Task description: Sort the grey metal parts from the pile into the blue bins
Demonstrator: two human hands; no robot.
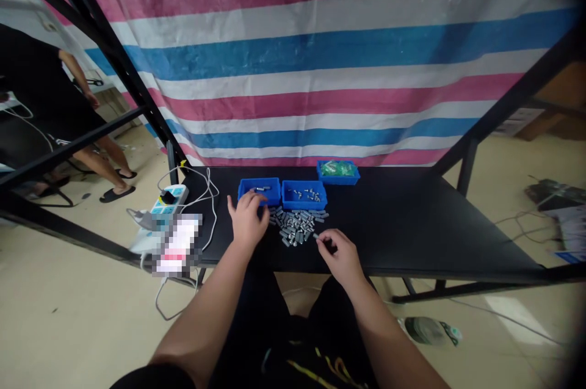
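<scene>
My left hand [248,220] hovers at the front edge of the left blue tray [272,199], with its fingers apart and nothing visible between them. A few small metal pieces [262,188] lie in that tray. Between thumb and forefinger, my right hand [341,253] pinches a small grey metal cylinder [315,236] at the right side of a loose pile of similar cylinders [295,227]. Directly behind the pile is the middle blue tray [303,205], with several small shiny screw-like parts [314,195] scattered in it.
A third blue tray [339,181] holds green-tinted clear packets. On the black table's [412,224] left lie a power strip [173,196], white cables and a blurred-out phone-like object [178,245]. A striped sheet [302,59] hangs behind. Another person [41,83] stands at left; a bottle [425,330] lies below.
</scene>
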